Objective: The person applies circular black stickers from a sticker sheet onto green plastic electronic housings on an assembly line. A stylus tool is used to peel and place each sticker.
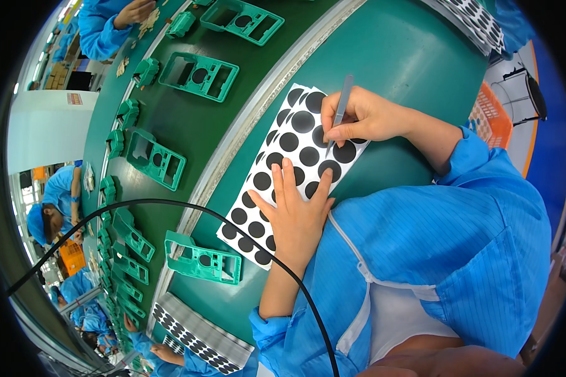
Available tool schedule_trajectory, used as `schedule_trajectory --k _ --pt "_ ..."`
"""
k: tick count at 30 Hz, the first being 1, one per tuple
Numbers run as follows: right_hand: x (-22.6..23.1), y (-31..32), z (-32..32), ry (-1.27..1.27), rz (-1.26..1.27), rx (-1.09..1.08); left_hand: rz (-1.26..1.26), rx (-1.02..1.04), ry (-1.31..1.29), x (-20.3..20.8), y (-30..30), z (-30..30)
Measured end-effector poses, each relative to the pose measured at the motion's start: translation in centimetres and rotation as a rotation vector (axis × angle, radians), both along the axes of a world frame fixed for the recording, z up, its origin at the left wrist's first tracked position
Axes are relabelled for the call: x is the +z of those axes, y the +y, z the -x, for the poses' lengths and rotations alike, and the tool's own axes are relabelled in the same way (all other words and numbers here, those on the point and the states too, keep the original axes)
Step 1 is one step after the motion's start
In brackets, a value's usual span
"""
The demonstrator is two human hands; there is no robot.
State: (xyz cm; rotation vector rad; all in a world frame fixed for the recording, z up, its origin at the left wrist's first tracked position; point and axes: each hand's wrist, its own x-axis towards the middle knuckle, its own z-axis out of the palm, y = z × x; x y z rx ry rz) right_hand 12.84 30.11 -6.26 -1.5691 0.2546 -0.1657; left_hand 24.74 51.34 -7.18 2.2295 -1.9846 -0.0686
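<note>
A small stack of white sheets (246,202) with rows of round black stickers lies on the green bench before me. My left hand (294,220) rests flat on the top sheet with its fingers spread. In my right hand (365,114) is a pair of grey metal tweezers (344,100), held like a pen. Their tips point down at the sheet, between black dots at its right edge; whether they touch a sticker I cannot tell. Left of my left hand, a green plastic housing (202,257) with openings sits on the bench by the rail.
Several green housings (198,76) line the dark green belt beyond a metal rail (258,103). More dotted sheets lie at the front left (198,333) and far right (468,22). A black cable (233,221) arcs across the view. An orange basket (493,113) stands right. Co-workers in blue sit around.
</note>
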Motion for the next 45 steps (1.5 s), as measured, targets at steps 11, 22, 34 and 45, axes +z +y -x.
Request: schedule_trajectory --k 11,22,34,45 --pt "-0.4 0.4 -0.4 -0.101 -0.118 0.039 -0.005 0.015 -0.038 -0.1 0.5 -0.1" --pt "-1.1 0.6 -0.8 -0.164 -0.070 0.138 -0.017 0.030 -0.048 0.1 1.1 -0.4" --pt "-0.9 0.9 -1.0 -0.179 -0.189 0.171 0.033 0.041 -0.028 -0.1 1.4 -0.4" --pt "-2.4 1.0 -1.4 -0.444 -0.536 -0.038 0.107 0.126 0.114 -1.0 2.0 -0.9"
